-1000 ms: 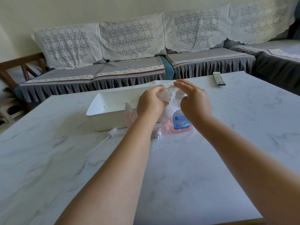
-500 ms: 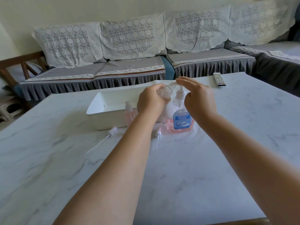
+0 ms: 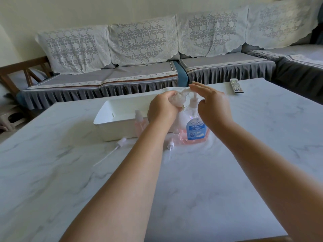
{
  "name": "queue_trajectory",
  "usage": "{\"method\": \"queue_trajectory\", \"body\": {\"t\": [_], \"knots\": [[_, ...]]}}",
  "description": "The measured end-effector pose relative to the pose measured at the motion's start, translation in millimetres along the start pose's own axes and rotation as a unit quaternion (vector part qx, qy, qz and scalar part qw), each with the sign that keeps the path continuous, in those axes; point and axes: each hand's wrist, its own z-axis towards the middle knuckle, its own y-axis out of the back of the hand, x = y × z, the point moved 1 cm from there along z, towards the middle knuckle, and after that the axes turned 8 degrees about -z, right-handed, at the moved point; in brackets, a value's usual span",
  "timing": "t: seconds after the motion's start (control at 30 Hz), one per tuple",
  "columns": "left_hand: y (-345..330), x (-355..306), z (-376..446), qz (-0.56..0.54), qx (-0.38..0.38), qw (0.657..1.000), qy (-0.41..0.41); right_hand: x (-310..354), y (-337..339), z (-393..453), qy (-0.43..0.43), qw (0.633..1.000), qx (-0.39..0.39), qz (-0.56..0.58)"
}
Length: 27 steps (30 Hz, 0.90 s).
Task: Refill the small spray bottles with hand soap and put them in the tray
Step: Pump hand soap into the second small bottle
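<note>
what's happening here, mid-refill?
Yes. The left hand grips a small clear bottle under the pump spout of the hand soap bottle, and the right hand lies flat over the pump head. Another small bottle stands by the white tray; two spray tops lie on the table.

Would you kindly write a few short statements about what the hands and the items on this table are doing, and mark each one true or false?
1. The left hand grips a small clear bottle under the pump spout. True.
2. The right hand lies with straight fingers over the pump of the hand soap bottle. True.
3. The white tray holds two filled bottles. False: the part of its inside that shows holds nothing.
4. A remote control lies at the table's far right. True.
5. The loose spray cap with its tube lies inside the tray. False: it lies on the table in front of the tray.
</note>
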Motion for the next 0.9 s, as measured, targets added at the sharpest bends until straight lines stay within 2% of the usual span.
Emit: {"method": "queue_trajectory", "body": {"t": [0.43,0.67,0.9], "knots": [[1.0,-2.0,-4.0,0.03,0.0,0.999,-0.015,-2.7,-9.1,-3.5,0.023,1.0,-0.015,-0.015],[-2.0,2.8,-7.7,0.036,0.01,0.999,0.001,-3.9,-13.4,-13.6,0.003,1.0,-0.015,-0.011],[1.8,-2.4,-0.9,0.009,0.001,1.0,-0.004,1.3,7.1,5.8,0.008,1.0,0.019,-0.011]]}}
